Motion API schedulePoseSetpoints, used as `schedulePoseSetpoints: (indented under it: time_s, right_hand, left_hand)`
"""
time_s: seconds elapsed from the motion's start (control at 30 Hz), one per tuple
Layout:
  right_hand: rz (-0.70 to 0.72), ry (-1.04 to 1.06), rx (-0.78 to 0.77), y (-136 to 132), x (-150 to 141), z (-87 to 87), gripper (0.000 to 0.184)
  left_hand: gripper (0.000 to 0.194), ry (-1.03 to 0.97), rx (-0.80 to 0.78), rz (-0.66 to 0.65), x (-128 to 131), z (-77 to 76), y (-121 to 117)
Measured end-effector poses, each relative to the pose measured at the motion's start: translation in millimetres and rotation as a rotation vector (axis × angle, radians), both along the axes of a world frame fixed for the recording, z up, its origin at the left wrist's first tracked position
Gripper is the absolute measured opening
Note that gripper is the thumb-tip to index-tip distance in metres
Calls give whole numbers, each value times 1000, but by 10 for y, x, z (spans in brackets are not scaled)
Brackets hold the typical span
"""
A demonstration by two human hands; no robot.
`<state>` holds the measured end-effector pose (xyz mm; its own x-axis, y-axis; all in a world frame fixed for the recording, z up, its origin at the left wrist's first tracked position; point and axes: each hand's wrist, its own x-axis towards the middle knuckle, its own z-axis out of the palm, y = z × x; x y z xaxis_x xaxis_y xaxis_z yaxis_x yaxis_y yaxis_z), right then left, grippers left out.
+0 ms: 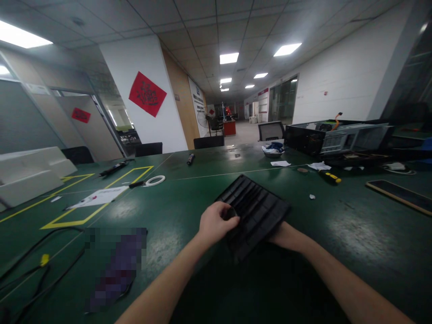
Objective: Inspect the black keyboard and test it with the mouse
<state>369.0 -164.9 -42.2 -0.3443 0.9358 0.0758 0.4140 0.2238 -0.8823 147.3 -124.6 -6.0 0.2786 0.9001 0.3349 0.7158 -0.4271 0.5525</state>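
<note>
A black panel with rows of ridged, pocket-like sections [254, 207] is held tilted above the green table. My right hand [285, 236] grips it from below at its right edge; the fingers are mostly hidden behind it. Over the panel's left part, my left hand [218, 220] is closed, thumb and forefinger curled together. A small, dark, roundish shape shows between those fingertips, too blurred to name.
Right: an open black computer case [332, 137], a yellow-black screwdriver [330, 176], a phone-like slab [401, 195] and a small bowl [272, 152]. Left: a tape roll [155, 181], a paper sheet [99, 198], black cables [43, 270], a blurred purple item [118, 267] and white foam blocks [30, 180].
</note>
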Motion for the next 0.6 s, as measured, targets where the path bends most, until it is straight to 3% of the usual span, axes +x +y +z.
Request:
schedulePoseSetpoints:
  time_s: [0.1,0.2,0.3,0.43,0.6]
  right_hand:
    - [11,-62,-23,44,-28,49,71]
    - [8,-83,-86,39,-52,101,72]
    - [7,-76,-130,22,-66,135,73]
    - [14,-82,-146,25,-71,140,74]
    - [23,-74,-145,25,-85,113,72]
  left_hand:
    - [36,37,-64,272,-292,177,306]
    - [45,214,-138,538,-659,320,670]
    - [51,396,-187,729,-1008,337,968]
    - [53,476,-251,818,-1320,217,1176]
    - [53,450,-248,806,-1435,130,1264]
